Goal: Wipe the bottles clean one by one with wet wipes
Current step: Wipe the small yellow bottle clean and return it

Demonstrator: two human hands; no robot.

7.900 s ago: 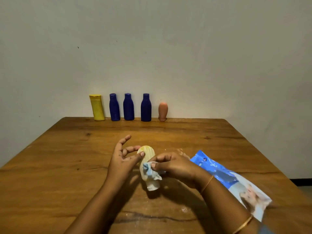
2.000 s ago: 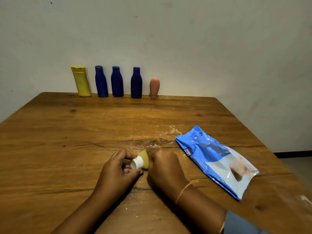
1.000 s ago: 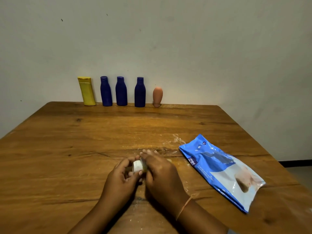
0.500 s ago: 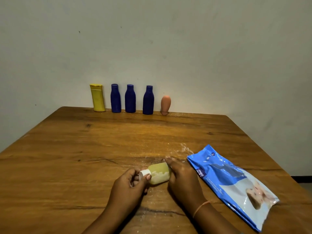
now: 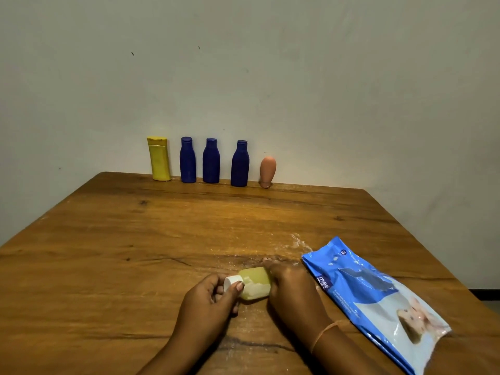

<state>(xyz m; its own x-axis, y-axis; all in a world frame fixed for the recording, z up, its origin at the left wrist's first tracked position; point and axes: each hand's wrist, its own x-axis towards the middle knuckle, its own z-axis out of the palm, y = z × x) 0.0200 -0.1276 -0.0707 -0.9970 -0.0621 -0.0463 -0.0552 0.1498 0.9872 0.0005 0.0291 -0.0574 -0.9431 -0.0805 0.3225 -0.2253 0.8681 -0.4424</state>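
Observation:
A small pale yellow bottle [image 5: 255, 283] with a white cap [image 5: 232, 280] lies on its side on the wooden table [image 5: 135, 239]. My left hand [image 5: 209, 301] pinches the capped end between thumb and fingers. My right hand [image 5: 290, 286] covers the bottle's other end, fingers curled over it; the wet wipe is hidden under this hand. At the back edge stand a yellow bottle [image 5: 159, 158], three dark blue bottles [image 5: 188, 160] [image 5: 211, 161] [image 5: 239, 163] and a small peach bottle [image 5: 267, 168] standing on its cap.
A blue and white pack of wet wipes [image 5: 373, 299] lies flat to the right of my hands. A pale wall rises just behind the row of bottles. White smears mark the wood around my hands.
The bottle was held up and wiped with a visible wipe; now it lies on the table. Over the last second my right hand slid right, uncovering the bottle's body.

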